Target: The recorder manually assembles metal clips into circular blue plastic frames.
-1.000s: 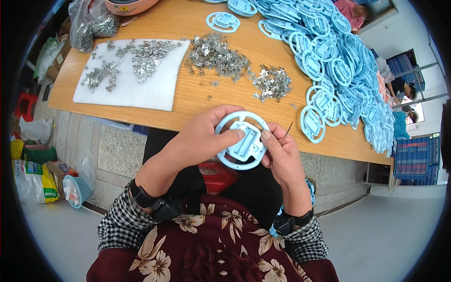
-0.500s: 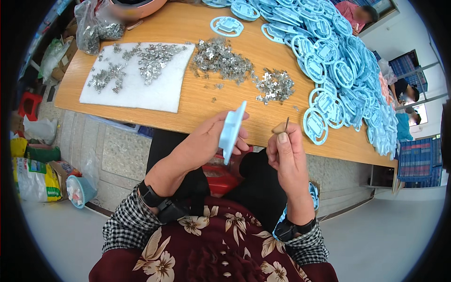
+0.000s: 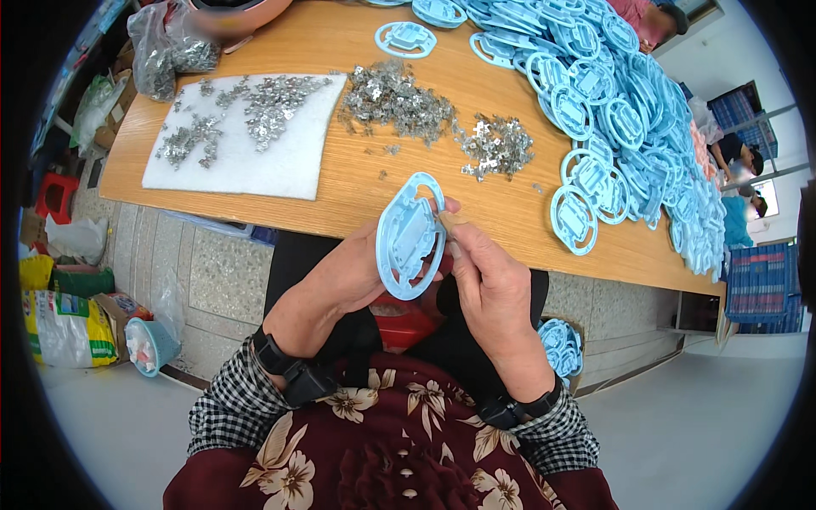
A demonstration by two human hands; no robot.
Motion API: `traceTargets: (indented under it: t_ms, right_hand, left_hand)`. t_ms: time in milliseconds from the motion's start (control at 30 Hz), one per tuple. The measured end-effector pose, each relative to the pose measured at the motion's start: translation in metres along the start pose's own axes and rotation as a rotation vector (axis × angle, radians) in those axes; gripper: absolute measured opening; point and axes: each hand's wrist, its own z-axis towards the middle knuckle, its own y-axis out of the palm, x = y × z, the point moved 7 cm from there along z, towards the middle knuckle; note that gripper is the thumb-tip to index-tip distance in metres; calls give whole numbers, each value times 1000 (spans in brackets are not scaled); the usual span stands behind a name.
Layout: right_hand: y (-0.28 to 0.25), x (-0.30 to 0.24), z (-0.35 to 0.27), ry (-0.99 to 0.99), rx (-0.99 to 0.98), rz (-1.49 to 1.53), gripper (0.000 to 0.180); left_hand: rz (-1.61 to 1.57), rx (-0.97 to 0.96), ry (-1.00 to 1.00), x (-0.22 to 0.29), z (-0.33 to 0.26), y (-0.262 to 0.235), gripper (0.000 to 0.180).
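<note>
Left hand (image 3: 344, 276): grasping light-blue plastic ring frame (image 3: 410, 236), tilted, frame centre.
Right hand (image 3: 489, 285): fingertips pinched at frame's edge.
Counter (image 3: 357, 183): above.

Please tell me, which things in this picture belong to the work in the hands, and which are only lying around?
In use:
left hand holding a light blue round plastic frame
right hand at its edge
heap of blue frames
piles of small metal clips
white pad with more clips

Lying about:
clear plastic bag
small teal bucket
yellow sack
red stool
</note>
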Motion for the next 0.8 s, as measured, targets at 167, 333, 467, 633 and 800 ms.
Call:
traceTargets:
  t_ms: [167,333,467,633,800]
  right_hand:
    - [0,-5,-6,-132,58,-168,42]
    - [2,-23,-11,-358,61,-223,44]
    - [-11,-21,-10,-216,-13,42,46]
    - [-19,-21,-10,-129,-83,128,42]
    - [-53,30,-33,290,-5,526,17]
  left_hand:
    - [-20,-13,17,-1,1,4,51]
    - [-146,-44,20,-4,10,11,56]
    - [-129,-41,7,0,11,16,54]
    - [-29,42,-134,-16,6,17,50]
    - [181,84,107,5,-10,20,48]
